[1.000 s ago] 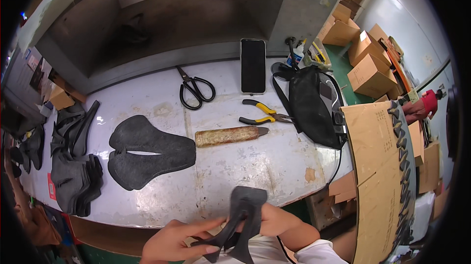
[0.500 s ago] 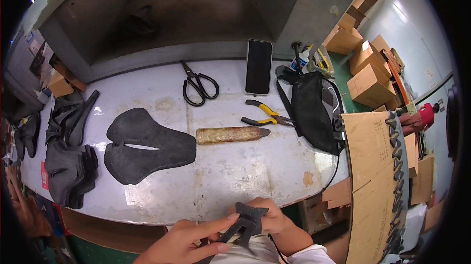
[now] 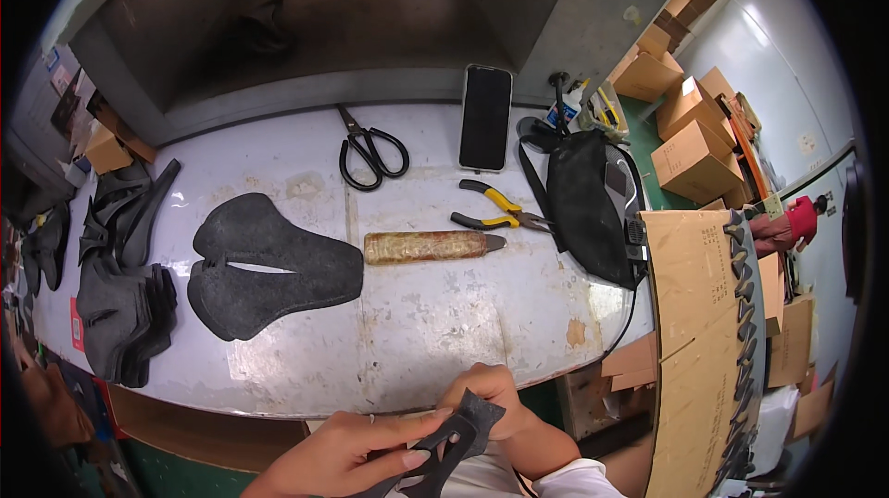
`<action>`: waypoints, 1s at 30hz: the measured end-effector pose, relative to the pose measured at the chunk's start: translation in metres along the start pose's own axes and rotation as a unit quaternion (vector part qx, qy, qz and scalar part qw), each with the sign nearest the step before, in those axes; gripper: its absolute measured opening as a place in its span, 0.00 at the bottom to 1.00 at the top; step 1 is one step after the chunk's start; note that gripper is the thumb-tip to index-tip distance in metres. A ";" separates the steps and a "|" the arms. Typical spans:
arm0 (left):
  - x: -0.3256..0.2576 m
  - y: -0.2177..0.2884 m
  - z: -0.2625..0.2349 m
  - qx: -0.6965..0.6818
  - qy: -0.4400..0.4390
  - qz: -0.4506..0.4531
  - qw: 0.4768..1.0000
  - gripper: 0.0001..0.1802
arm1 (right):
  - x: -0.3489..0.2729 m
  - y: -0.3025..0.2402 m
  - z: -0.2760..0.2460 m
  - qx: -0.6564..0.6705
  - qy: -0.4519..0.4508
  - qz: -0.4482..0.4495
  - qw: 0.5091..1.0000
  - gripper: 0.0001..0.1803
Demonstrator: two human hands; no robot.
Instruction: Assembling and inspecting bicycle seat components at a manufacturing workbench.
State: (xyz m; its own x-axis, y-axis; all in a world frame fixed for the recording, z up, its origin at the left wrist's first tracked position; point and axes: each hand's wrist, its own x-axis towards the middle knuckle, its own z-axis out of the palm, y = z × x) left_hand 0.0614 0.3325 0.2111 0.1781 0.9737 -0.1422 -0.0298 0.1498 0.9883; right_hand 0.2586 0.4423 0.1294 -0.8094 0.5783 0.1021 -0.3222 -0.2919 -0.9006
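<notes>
Close to my body, in front of the table's near edge, both hands grip a black saddle cover (image 3: pixel 474 429) with slots in it. My left hand (image 3: pixel 356 452) pinches it between thumb and fingers from the left. On the right side, my right hand (image 3: pixel 493 392) has its fingers closed at the upper end, which sticks up as a flared tip. The lower part runs out of the picture. Flat on the table beyond lie stacked black saddle-shaped pieces (image 3: pixel 306 262) with a slit. Their narrow end points at a short blade with a worn, taped handle (image 3: pixel 421 246).
Black-handled scissors (image 3: pixel 375 160), yellow-and-black pliers (image 3: pixel 500 211) and a phone (image 3: pixel 486 118) lie farther back. A black bag (image 3: pixel 588 211) rests at the right, beside a cardboard sheet (image 3: pixel 690 350). More black pieces (image 3: pixel 125 322) are piled left. A grey metal hood (image 3: pixel 343 95) spans the back.
The black piece has tilted and moved lower, showing more of its slots. My left hand has shifted slightly down with it, and my right hand a little up and left.
</notes>
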 end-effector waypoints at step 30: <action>-0.007 -0.022 0.016 0.076 0.109 0.131 0.982 0.22 | 0.000 -0.021 0.028 0.134 0.075 0.222 0.963 0.16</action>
State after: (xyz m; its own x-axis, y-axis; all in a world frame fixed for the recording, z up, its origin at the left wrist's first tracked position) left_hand 0.0766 0.3201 0.1917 -0.0306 0.9915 0.1263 0.1042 -0.1225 0.9870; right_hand 0.2515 0.4271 0.1607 -0.8230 0.4493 -0.3476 -0.0931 -0.7103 -0.6977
